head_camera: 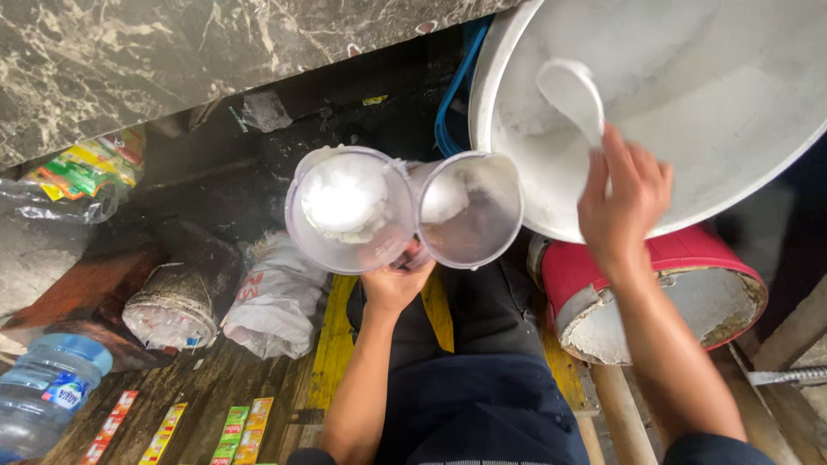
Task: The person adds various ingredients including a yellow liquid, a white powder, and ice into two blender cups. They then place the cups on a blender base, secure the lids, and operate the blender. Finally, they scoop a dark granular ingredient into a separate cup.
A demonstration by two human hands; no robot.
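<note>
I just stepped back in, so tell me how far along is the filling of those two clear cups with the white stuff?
Done: the left cup looks full, heaped with white ice-like material. In hand: the left hand holds both cups, while the right hand has the white scoop in its grip inside the big white tub. Left: the right cup holds only a small lump, so it likely needs more.

Dark, worn wooden plank floor [215, 387]. Lying on it, left of and below the cup-holding hand: a crumpled white plastic sack [276, 297], a clear plastic water bottle [43, 392], and flat coloured sachet strips [237, 430].
</note>
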